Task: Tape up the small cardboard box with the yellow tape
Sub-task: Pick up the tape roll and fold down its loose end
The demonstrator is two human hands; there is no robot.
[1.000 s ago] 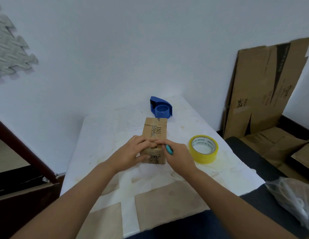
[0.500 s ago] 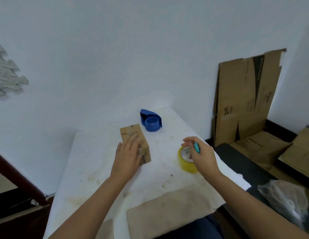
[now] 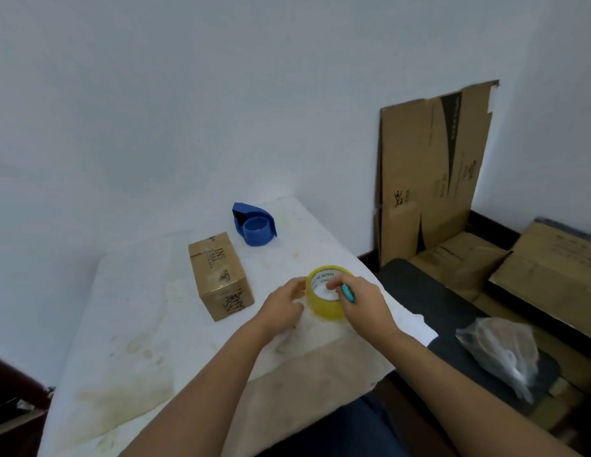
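Note:
The small cardboard box point(image 3: 219, 275) lies closed on the white table point(image 3: 132, 324), with black print on its top and near end. To its right sits the yellow tape roll point(image 3: 323, 300), flat on the table. My right hand point(image 3: 363, 303) rests on the roll's right side, fingers over its rim, and holds a small teal cutter point(image 3: 348, 293). My left hand point(image 3: 282, 308) is at the roll's left side, fingers spread near it; whether it touches is unclear. Neither hand is on the box.
A blue tape dispenser point(image 3: 254, 224) stands behind the box near the wall. Flattened cardboard point(image 3: 429, 179) leans on the wall at right, with more boxes point(image 3: 544, 268) on the floor. A clear plastic bag point(image 3: 502, 351) lies on a black seat point(image 3: 419, 291) beside the table edge.
Both hands left the box. The right hand reached the yellow roll first, then the left hand came off the box and moved right to the roll. The view shifted right.

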